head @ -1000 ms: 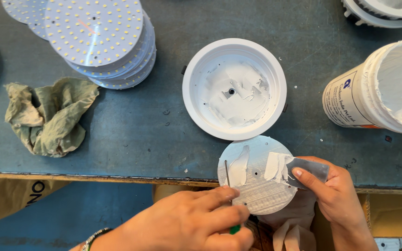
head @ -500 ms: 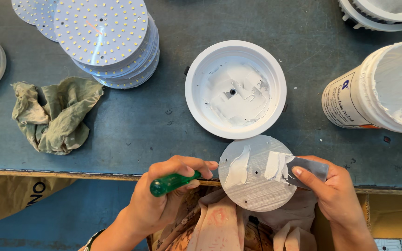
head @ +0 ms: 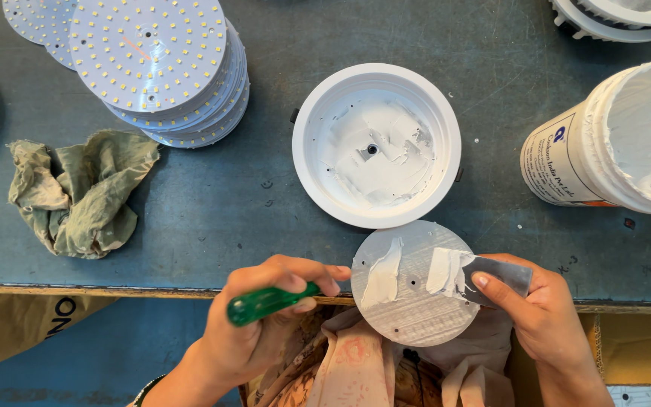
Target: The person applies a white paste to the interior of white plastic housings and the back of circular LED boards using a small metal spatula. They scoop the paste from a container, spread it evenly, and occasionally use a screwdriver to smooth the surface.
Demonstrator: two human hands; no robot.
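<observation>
A round grey metal disc (head: 414,309) smeared with two streaks of white paste hangs over the table's front edge. My left hand (head: 265,332) grips a green-handled tool (head: 261,303), its fingertips touching the disc's left rim. With a small grey scraper (head: 505,276) pinched in it, my right hand (head: 548,320) presses the blade on the right-hand streak of paste. Just beyond the disc lies a white round housing (head: 377,70), paste spread across its floor.
An open white tub of paste (head: 566,151) lies at the right. A stack of LED discs (head: 160,68) stands at the back left, a crumpled green rag (head: 77,192) below it. More white housings (head: 619,19) are at the top right. The table edge (head: 114,289) runs along the front.
My left hand has drawn back from over the disc's lower left to its left rim, bringing the green handle into view. The right hand and scraper have stayed on the disc.
</observation>
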